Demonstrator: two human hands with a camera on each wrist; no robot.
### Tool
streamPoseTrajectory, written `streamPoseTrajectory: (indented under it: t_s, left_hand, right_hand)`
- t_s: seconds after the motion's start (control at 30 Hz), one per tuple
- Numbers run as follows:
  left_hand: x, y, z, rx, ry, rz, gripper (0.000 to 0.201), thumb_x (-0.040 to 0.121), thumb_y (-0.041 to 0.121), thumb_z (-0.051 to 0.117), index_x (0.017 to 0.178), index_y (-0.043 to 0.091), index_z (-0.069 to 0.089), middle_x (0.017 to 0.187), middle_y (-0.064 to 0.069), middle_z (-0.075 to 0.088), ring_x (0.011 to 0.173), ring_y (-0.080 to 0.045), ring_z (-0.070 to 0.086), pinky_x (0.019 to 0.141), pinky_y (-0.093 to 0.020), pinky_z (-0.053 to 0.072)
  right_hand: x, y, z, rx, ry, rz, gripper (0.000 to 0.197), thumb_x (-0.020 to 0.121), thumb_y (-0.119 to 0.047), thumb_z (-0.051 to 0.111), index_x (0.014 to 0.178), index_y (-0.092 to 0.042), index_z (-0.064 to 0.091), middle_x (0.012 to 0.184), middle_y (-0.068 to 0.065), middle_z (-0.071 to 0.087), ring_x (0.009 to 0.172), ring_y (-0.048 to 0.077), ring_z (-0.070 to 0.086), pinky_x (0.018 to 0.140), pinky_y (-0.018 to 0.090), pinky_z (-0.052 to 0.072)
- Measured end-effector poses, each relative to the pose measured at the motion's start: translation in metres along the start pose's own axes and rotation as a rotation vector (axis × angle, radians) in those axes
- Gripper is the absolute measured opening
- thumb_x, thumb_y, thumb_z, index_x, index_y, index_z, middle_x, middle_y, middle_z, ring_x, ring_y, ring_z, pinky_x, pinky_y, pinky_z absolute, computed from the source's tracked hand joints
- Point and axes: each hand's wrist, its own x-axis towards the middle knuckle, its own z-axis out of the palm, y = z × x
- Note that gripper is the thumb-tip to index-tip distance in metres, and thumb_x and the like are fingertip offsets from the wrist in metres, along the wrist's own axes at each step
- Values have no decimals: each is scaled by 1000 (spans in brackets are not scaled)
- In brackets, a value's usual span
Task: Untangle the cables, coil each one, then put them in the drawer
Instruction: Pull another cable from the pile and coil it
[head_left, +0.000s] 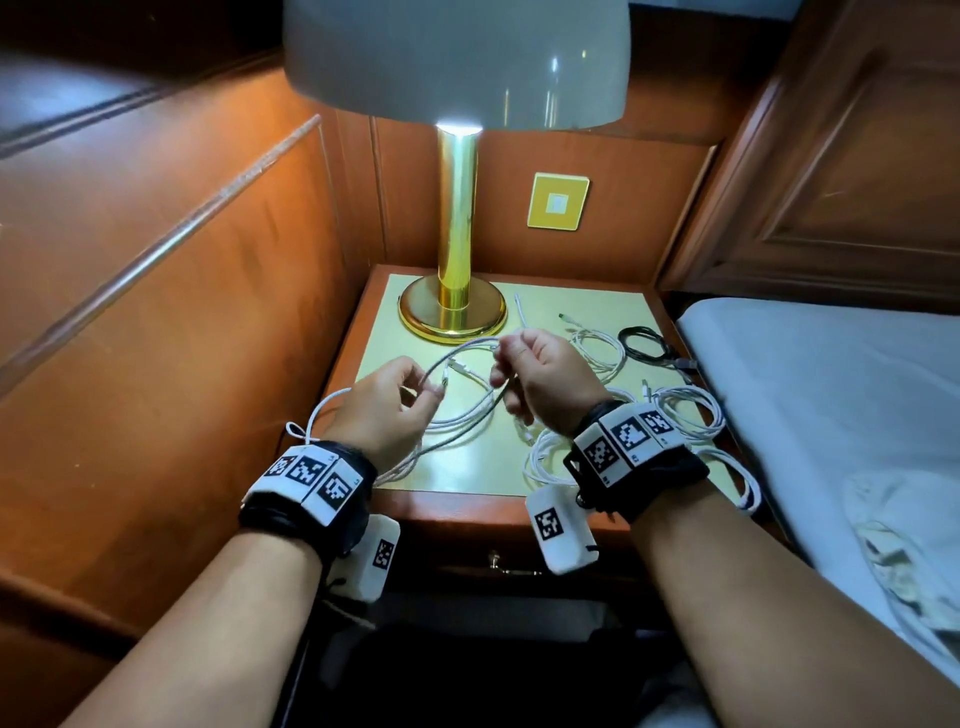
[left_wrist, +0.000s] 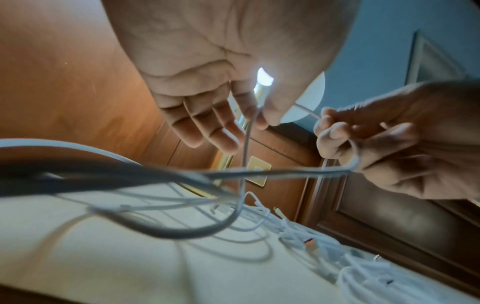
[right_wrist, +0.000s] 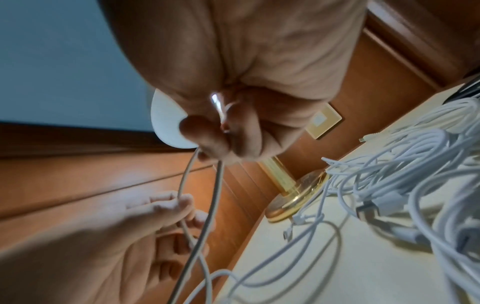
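Note:
A long white cable (head_left: 462, 353) arcs in the air between both hands above the nightstand top (head_left: 395, 312). My left hand (head_left: 410, 389) pinches it between thumb and forefinger, the other fingers straight (left_wrist: 205, 131). My right hand (head_left: 506, 364) is curled round the same cable (right_wrist: 218, 185), which leaves the fist as two strands. Its slack loops trail over the nightstand's front left edge (head_left: 332, 410). Several coiled white cables (head_left: 685, 415) and one black cable (head_left: 649, 345) lie at the right. A shut drawer with a small brass knob (head_left: 496, 561) sits below the top.
A brass lamp (head_left: 454, 306) with a grey shade stands at the back left of the nightstand. A yellow wall plate (head_left: 557, 201) is behind it. Wood panelling closes the left side, and a bed with a white sheet (head_left: 831, 389) borders the right.

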Motion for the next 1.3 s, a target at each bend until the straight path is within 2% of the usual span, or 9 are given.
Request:
streamPoseTrajectory:
  t_s: [0.1,0.23,0.37,0.53,0.77,0.93,1.1,1.17,1.3]
  left_hand:
    - [-4,1,3,29,-138,-36,22,97,36,59,87,16,57,78,1,66,72,-18,57,61,-24,42]
    - [-9,0,1,73,-232,-53,19,101,32,52,93,16,58,71,10,61,64,3,56,56,-12,36]
    - [-9,-13,-2,-19,-281,-58,25,96,51,55,100,26,56,86,3,71,83,-16,66,79,-34,53]
    - [-18,6,0,-395,-369,-147,63,95,66,32,114,14,63,100,-8,75,81,-16,68,68,-21,43]
    - [-35,39,-17,-751,-369,16,85,82,78,46,87,-5,65,52,-10,52,44,-21,48,50,-28,43]
    - [-77,54,-28,-736,-189,51,33,91,35,52,118,18,60,102,0,69,85,-20,67,71,-35,57]
    - [-143,60,-22,-305,56,261,87,87,15,75,152,37,21,153,14,32,118,4,55,85,-12,52]
    - [-167,64,-11,-311,-39,284,69,89,20,74,146,40,39,144,15,49,112,0,60,85,-25,56]
    - [-203,80,0,-472,-135,217,15,101,23,55,99,17,68,78,0,69,65,-14,61,61,-34,52]
  right_hand:
    - [1,-8,-11,285,133,-37,26,107,-20,37,83,-12,44,65,3,45,44,14,42,41,26,33]
    - [0,-16,-31,613,248,-142,29,105,-35,39,82,-18,41,65,-1,45,51,15,45,48,27,43]
    - [-3,-22,-44,825,346,-192,35,106,-36,37,77,-19,43,67,1,51,53,14,54,50,26,49]
    - [-14,-27,-44,880,248,-183,42,107,-35,30,68,-19,35,67,4,51,53,17,52,50,27,47]
    - [-50,-62,-45,750,121,-339,42,104,-30,32,66,-15,39,63,5,48,50,19,41,49,26,34]
    - [-100,-71,-42,380,18,-385,38,98,-30,40,67,-11,51,50,3,29,48,17,17,49,31,13]
    - [-166,-41,-29,135,-172,-326,38,98,-25,44,72,-2,59,51,0,33,46,13,28,47,28,18]
    - [-194,-28,-19,82,-268,-292,36,97,-25,50,75,2,59,59,8,41,55,17,38,52,27,30]
    - [-231,-8,-12,-26,-272,-332,23,95,-15,61,73,-7,59,68,-2,52,66,12,48,64,27,38]
